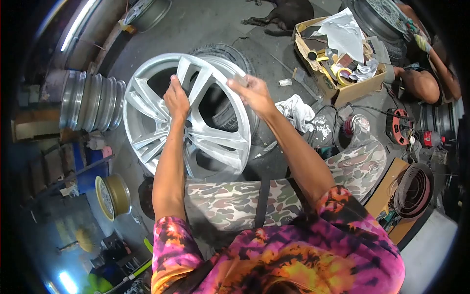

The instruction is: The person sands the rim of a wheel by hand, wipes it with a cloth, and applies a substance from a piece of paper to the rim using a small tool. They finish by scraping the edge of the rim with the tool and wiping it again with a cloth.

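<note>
A silver alloy wheel rim with paired spokes stands tilted in front of me, its surface whitish and dull. My left hand is closed on a spoke near the hub, its fingers partly hidden behind the hand. At the upper right edge of the rim, my right hand pinches a small grey piece that looks like sandpaper. A black tyre shows behind and through the spokes. My legs in camouflage trousers are close against the lower side of the rim.
A cardboard box of papers and tape rolls stands right, near a white rag and a tin. Several rims are stacked left. A dog lies behind. Another person works at a wheel, upper right.
</note>
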### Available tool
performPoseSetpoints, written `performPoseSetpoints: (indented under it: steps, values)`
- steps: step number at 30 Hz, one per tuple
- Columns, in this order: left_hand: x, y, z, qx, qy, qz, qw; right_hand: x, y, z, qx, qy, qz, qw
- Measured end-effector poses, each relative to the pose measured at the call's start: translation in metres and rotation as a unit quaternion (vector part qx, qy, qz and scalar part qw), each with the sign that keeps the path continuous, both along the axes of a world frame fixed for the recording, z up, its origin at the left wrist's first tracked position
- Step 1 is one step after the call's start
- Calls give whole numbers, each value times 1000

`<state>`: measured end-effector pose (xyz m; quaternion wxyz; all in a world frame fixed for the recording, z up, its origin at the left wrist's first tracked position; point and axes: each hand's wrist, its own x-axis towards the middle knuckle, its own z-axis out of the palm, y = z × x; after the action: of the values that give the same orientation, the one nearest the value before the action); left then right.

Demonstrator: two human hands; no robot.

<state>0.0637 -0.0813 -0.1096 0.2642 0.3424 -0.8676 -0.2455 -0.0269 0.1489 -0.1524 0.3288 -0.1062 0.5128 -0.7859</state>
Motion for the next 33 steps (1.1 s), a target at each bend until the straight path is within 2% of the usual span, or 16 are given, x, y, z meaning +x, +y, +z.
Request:
performPoseSetpoints:
  steps: [1, 4, 6, 8, 14, 16, 17, 20, 21, 24, 26, 28, 30, 31, 32, 33]
  values:
    - [0, -1, -2, -2, 5, 7, 1000, 5, 12, -2, 50, 23, 18, 998]
    - [0, 2, 3, 6, 13, 20, 1000, 11, 42, -7, 16, 60, 57, 996]
    - [2, 4, 4, 7, 6, 10, 1000, -7, 32, 6, 16, 78, 76, 994]
    - [2, 3, -1, -4, 20, 2, 1000, -26, 14, 23, 74, 152, 82, 982]
    - [3, 1, -1, 1, 24, 9, 1000, -11, 47, -2, 61, 118, 130, 983]
    - [3, -2, 2, 6, -15, 1, 1000, -15, 34, 13, 48, 114, 92, 988]
    - [5, -2, -1, 6, -19, -2, 1000, -20, 21, 24, 84, 115, 79, 987]
    - [-1, -3, 0, -3, 16, -1, 1000, -8, 16, 14, 85, 97, 39, 991]
    - [-1, -2, 1, -2, 12, 6, 1000, 1, 26, 5, 35, 89, 53, 994]
    - [1, 1, 0, 10, 23, 9, 1000, 17, 52, -5, 64, 66, 81, 992]
    - [2, 0, 1, 13, -22, 31, 999, 5, 36, 3, 58, 68, 64, 994]
    - [2, -3, -4, 21, -5, 22, 1000, -11, 14, 16, 43, 46, 48, 997]
    - [2, -4, -5, 38, -14, 19, 999, -18, -8, -13, -69, -85, 93, 990]
    - [8, -9, -8, 30, -11, 16, 999, -6, 6, -9, -68, -163, 107, 978]
    - [1, -14, -13, 24, 2, 15, 1000, 15, 24, -30, -111, -251, 122, 954]
    - [2, -14, -12, 33, 11, 5, 999, 19, 27, -31, -139, -282, 141, 939]
